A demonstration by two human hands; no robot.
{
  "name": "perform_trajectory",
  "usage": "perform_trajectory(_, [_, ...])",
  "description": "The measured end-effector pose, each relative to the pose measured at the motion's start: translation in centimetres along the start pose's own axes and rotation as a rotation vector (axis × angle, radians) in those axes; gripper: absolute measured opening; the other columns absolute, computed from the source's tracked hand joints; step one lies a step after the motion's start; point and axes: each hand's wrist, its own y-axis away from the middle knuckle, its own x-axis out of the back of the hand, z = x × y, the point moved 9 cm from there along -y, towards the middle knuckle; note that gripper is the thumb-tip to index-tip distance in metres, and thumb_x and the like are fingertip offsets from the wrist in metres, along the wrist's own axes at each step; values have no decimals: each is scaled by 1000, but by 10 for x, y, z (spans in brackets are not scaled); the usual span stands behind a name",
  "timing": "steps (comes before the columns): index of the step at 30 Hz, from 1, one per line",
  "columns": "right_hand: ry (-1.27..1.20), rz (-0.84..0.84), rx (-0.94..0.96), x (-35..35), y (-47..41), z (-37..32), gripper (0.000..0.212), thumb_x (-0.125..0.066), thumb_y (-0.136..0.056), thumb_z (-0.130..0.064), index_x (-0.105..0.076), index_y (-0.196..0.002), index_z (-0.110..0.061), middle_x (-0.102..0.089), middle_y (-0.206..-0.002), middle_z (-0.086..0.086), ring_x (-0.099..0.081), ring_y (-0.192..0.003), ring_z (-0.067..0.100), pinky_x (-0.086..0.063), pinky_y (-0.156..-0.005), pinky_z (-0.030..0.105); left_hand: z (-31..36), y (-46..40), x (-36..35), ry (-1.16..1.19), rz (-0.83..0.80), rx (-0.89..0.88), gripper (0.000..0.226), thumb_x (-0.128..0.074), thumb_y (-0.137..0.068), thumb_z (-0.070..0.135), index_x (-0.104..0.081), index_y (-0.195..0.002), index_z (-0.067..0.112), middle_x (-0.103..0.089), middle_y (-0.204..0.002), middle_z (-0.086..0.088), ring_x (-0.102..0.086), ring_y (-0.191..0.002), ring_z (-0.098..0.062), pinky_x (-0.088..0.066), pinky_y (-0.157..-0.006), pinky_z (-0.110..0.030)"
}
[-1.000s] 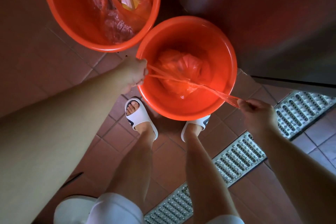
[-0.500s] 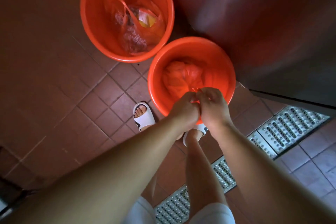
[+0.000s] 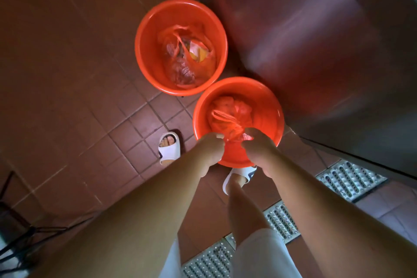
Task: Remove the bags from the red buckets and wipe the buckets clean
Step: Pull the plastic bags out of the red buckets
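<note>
Both hands, left hand [image 3: 211,145] and right hand [image 3: 257,142], still pinch the red bag [image 3: 230,117], now slightly apart over the near bucket [image 3: 270,106].

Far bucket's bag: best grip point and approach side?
Take the far bag by its handle loops, coming straight down from above. They stand up at the top, while the far bucket walls block any sideways reach.

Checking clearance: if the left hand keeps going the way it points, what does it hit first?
The left hand points forward and down into the near bucket. Already gripping the tied red bag, it would likely press into the bag's bulk first, then the bucket wall. Depth is unclear.
</note>
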Motion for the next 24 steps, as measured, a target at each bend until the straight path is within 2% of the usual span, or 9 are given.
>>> perform_trajectory(5, [-9, 115, -12, 6, 2, -20, 40, -58, -93, -18, -60, -131, -29, -70, -107, -2, -62, -84, 19, -41, -73, 25, -7, -9, 46, -59, -51, -20, 38, -50, -104, 16, -64, -140, 19, -60, -146, -12, -58, -133, -29, -49, -113, -46])
perform_trajectory(8, [28, 208, -32, 5, 3, -41, 42, -59, -92, -21, -59, -133, -29, -70, -121, -1, -67, -104, 23, -40, -79, 23, -2, -23, 81, -120, -58, -51, 37, -51, -100, 22, -69, -132, 22, -62, -145, -8, -57, -134, -26, -47, -115, -46])
perform_trajectory(11, [48, 250, -34, -15, 5, -71, 40, -59, -93, -21, -59, -133, -26, -68, -127, 3, -65, -114, 25, -45, -89, 27, 11, -25, 125, -151, -84, -84, 23, -51, -98, 23, -72, -106, 21, -66, -137, -11, -62, -128, -29, -51, -111, -50])
perform_trajectory(16, [53, 216, -61, -65, 15, -133, 42, -59, -97, -18, -56, -138, -16, -63, -136, 10, -59, -123, 29, -42, -98, 28, 37, -13, 220, -241, -57, -158, 39, -57, -95, 23, -66, -132, 16, -69, -133, -11, -66, -124, -32, -55, -105, -51])
perform_trajectory(17, [67, 193, -63, -74, 15, -149, 41, -58, -97, -18, -56, -138, -14, -62, -136, 11, -58, -124, 30, -41, -99, 28, 44, -10, 238, -278, -49, -185, 34, -56, -96, 21, -68, -129, 18, -70, -131, -11, -66, -123, -31, -55, -105, -49])
perform_trajectory(20, [98, 176, -35, -85, 7, -195, 34, -55, -96, -18, -59, -130, -12, -65, -127, 11, -59, -121, 32, -45, -97, 31, 65, -8, 285, -362, -10, -241, 22, -52, -100, 11, -71, -96, 23, -71, -127, -16, -66, -120, -33, -53, -104, -46])
perform_trajectory(21, [134, 172, -15, -86, 5, -209, 34, -54, -97, -19, -60, -129, -13, -66, -124, 10, -61, -118, 31, -46, -91, 31, 70, -10, 297, -391, 3, -256, 24, -51, -101, 11, -71, -99, 23, -69, -131, -17, -65, -123, -33, -52, -106, -45])
perform_trajectory(22, [122, 183, -2, -85, 4, -224, 34, -51, -97, -19, -62, -129, -15, -66, -121, 9, -62, -115, 29, -46, -84, 29, 75, -11, 308, -430, 21, -265, 26, -50, -101, 13, -73, -113, 20, -66, -138, -14, -62, -128, -30, -49, -109, -41])
perform_trajectory(24, [97, 281, 104, -75, 3, -254, 40, -42, -93, -11, -71, -120, -17, -71, -114, 4, -66, -111, 21, -47, -82, 24, 84, -16, 328, -515, 70, -278, 39, -49, -101, 19, -67, -136, 18, -61, -148, -5, -57, -135, -24, -44, -111, -29])
